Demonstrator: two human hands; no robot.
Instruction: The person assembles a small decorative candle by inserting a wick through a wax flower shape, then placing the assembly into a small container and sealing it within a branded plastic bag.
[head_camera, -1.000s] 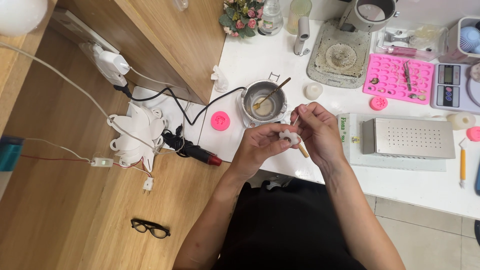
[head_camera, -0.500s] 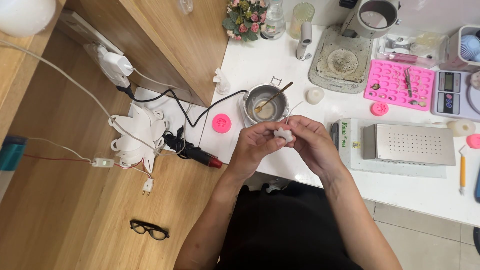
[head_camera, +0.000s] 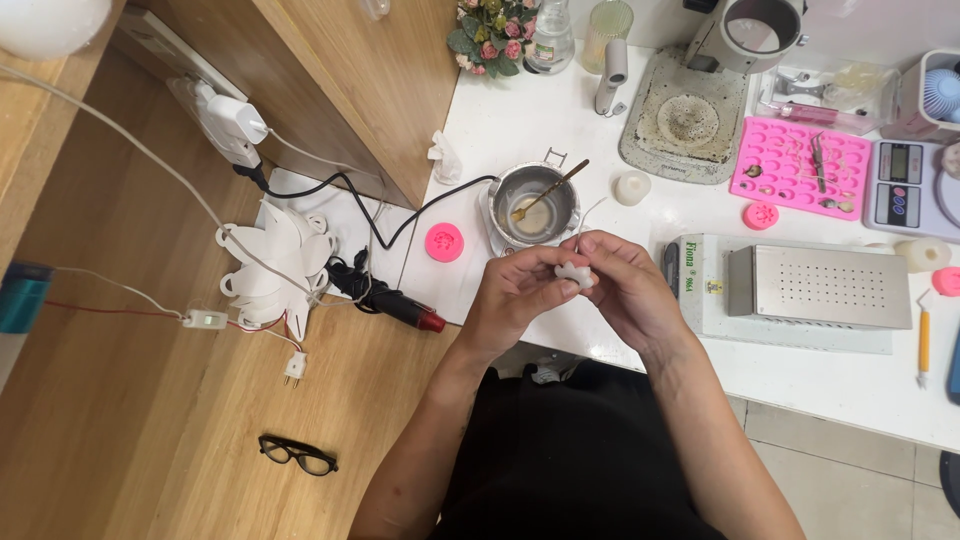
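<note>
My left hand (head_camera: 515, 293) and my right hand (head_camera: 622, 290) meet over the front of the white table (head_camera: 500, 130). Together they pinch a small white flower-shaped wax piece (head_camera: 574, 272) with a thin white wick (head_camera: 583, 216) rising from it. Just behind the hands stands a small metal pot (head_camera: 535, 205) with a gold spoon (head_camera: 548, 190) resting in it. A pink flower-shaped mould (head_camera: 444, 242) lies left of the pot.
A metal perforated box (head_camera: 818, 286) on a white base sits to the right. Behind it are a pink silicone mould tray (head_camera: 800, 165), a digital scale (head_camera: 905, 190) and a round white candle (head_camera: 631, 187). Cables, a white paper lamp (head_camera: 270, 265) and black glasses (head_camera: 297, 454) lie on the wooden surface at left.
The hands have closed together around the white wax piece and shifted slightly toward the pot; the wick now stands up from between the fingers.
</note>
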